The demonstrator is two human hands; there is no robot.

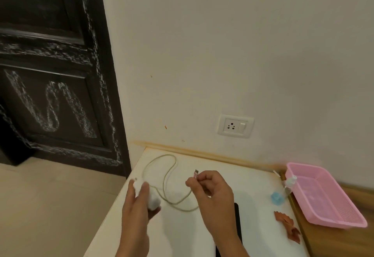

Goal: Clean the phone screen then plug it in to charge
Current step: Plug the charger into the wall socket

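**Two ends held, nothing plugged**

Charger adapter [154, 201] is gripped in left hand [137, 202]; cable connector [195, 174] is pinched by right hand [214, 192]. Phone [237, 222] lies flat on table [178, 234], beneath right forearm. Connector should be squared to port before insertion.

Counter [182, 236] white; charger [153, 201] white, cable [168, 172] pale grey-white, connector [195, 174] pinkish; phone [238, 222] black; basket [332, 202] pink, fine mesh pattern; bottle [291, 181] clear, cap [276, 197] pale blue; crumpled scrap [287, 224] rust-brown; socket plate [235, 125] white on cream wall [242, 44]; door [50, 95] near-black, scrawled with white chalk marks
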